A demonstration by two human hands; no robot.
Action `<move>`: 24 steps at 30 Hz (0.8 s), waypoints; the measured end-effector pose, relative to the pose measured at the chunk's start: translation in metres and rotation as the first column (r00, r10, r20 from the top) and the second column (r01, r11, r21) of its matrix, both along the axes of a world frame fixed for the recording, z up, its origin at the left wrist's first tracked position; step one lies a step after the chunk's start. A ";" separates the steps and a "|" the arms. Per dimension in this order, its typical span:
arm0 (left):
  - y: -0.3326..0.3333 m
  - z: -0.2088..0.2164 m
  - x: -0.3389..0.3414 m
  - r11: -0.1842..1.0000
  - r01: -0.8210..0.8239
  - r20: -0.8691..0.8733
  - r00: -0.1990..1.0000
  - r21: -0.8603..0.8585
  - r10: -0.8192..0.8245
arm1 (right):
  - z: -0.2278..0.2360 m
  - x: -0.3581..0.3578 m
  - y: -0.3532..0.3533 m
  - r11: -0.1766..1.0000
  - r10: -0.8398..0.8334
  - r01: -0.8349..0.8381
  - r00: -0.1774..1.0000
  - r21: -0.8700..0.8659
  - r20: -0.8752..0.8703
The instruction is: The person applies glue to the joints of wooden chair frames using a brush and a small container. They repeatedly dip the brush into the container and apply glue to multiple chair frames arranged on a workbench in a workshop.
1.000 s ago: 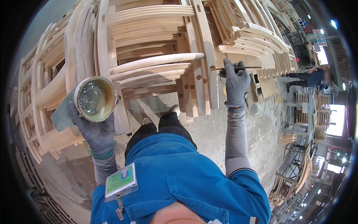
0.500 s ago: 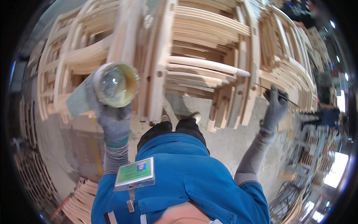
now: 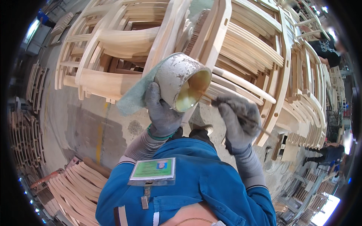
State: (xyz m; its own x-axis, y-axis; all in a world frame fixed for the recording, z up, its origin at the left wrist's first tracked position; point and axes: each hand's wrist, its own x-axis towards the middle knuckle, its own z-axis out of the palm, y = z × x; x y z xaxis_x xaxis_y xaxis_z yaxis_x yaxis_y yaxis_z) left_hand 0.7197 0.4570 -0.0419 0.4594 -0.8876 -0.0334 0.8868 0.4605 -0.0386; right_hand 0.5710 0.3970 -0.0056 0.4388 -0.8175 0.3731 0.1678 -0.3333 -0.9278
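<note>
The left hand (image 3: pixel 164 115), in a gray glove, holds a round pot (image 3: pixel 177 73) from below and from its left side. The pot is in front of the person's tummy, a bit left of the right hand. It is white outside, with brown spots where the paint looks rubbed off. It is tipped over, so its open top points down and to the right, and pale, shiny goo shows inside. A soft green cloth (image 3: pixel 135 94) sticks out to the left, between the pot and the left hand. The right hand (image 3: pixel 241 120), in a gray glove too, is closed around a thin stick (image 3: pixel 265 131). One end pokes out past the hand on the right, and the other end points at the pot's open top. That part is blurry, so I cannot tell if the tip touches the goo. Behind the pot stand big wooden frames (image 3: pixel 282 71), packed close together. Down at the left, bendy wood pieces (image 3: pixel 77 190) lie side by side. A green and white badge (image 3: pixel 152 169) hangs on the person's blue shirt (image 3: pixel 177 188). Another person (image 3: pixel 325 49) in a black top is far off at the upper right.
</note>
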 end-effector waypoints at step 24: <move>0.011 -0.027 0.018 0.852 -0.259 0.295 0.947 0.455 0.131 | 0.017 0.006 -0.053 1.000 -0.009 0.014 0.959 0.016 -0.285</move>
State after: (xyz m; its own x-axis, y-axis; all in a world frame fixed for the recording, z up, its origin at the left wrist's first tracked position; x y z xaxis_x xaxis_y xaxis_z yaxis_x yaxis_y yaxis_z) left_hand 0.7374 0.4675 -0.0692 0.6713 -0.6794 -0.2962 0.7275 0.5277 0.4384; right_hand 0.5773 0.3437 0.0110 0.5151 -0.8286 0.2193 -0.1079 -0.3165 -0.9424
